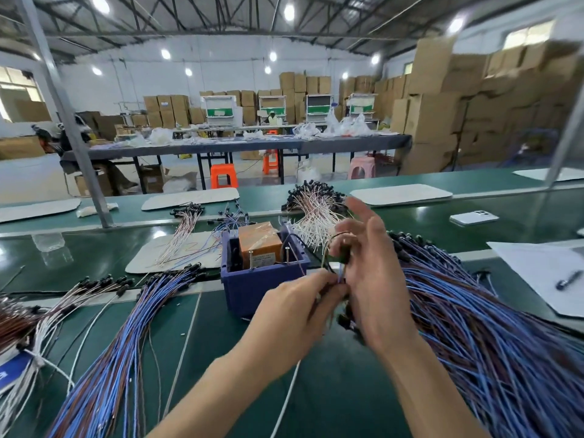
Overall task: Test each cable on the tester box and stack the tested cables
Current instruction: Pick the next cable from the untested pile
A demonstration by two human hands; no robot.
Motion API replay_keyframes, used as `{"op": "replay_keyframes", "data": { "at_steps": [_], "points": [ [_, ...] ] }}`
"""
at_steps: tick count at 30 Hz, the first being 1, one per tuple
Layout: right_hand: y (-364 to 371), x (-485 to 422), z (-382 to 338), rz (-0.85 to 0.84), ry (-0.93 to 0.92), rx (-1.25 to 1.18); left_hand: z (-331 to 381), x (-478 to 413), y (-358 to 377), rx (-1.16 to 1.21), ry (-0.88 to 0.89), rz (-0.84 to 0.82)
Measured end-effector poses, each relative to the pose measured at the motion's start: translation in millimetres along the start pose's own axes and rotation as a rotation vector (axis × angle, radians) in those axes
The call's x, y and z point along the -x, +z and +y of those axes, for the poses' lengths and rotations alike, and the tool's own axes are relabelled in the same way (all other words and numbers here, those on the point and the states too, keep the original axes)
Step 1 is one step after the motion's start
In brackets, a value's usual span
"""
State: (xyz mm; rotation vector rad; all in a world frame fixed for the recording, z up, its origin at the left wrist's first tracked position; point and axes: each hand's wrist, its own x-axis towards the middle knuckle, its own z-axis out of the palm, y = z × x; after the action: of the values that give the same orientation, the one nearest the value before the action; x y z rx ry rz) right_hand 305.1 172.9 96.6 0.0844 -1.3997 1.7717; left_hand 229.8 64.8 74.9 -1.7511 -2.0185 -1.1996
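The tester box (252,287), a blue plastic tub with an orange unit and two upright metal pins inside, stands mid-table. Just right of it my left hand (294,314) pinches the end of a thin cable (340,273) at its fingertips. My right hand (369,273) meets it there, thumb and lower fingers on the same cable, upper fingers spread. A big heap of blue and brown cables (493,336) lies under and right of my right hand. A fanned stack of blue cables (126,349) lies at the left.
White and pink cable bundles (313,213) lie behind the box, others on a white mat (177,251). More white-brown cables (47,308) sit far left. A phone (473,217), papers with a pen (568,279) at right. A metal post (94,184) rises at the back left.
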Motion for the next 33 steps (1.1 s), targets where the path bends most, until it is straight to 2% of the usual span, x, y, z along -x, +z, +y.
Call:
{"op": "replay_keyframes", "data": {
  "at_steps": [3, 5, 9, 13, 16, 18, 22, 24, 27, 30, 33],
  "points": [
    [-13, -1, -21, -0.021, -0.035, 0.192, 27, -33, -9, 0.380, -0.089, 0.148],
    [-23, 2, -28, -0.058, -0.019, 0.336, 42, -58, -13, 0.549, -0.123, 0.258],
    [-48, 7, -44, 0.072, -0.024, 0.561, 54, -99, -11, 0.671, -0.198, 0.387],
    [-87, 5, -77, 0.172, -0.051, 0.853, 44, -126, 6, 0.758, -0.264, 0.359],
    [-128, 0, -97, 0.212, -0.082, 1.132, 35, -143, 37, 0.655, -0.293, 0.212],
    [-157, -7, -99, 0.263, -0.043, 1.305, 29, -154, 61, 0.475, -0.309, 0.088],
    [-203, -11, -85, 0.246, 0.348, 1.548, 3, -161, 95, -0.173, -0.314, -0.297],
    [-214, -3, -75, 0.268, 0.425, 1.596, -15, -152, 102, -0.229, -0.315, -0.371],
    [-208, 10, -61, 0.284, 0.300, 1.447, -38, -126, 99, -0.183, -0.250, -0.420],
    [-176, 14, -38, 0.131, 0.190, 1.209, -66, -88, 76, -0.248, -0.177, -0.552],
    [-128, 12, -3, -0.055, 0.137, 1.025, -100, -48, 37, -0.329, -0.216, -0.524]
  ]
}}
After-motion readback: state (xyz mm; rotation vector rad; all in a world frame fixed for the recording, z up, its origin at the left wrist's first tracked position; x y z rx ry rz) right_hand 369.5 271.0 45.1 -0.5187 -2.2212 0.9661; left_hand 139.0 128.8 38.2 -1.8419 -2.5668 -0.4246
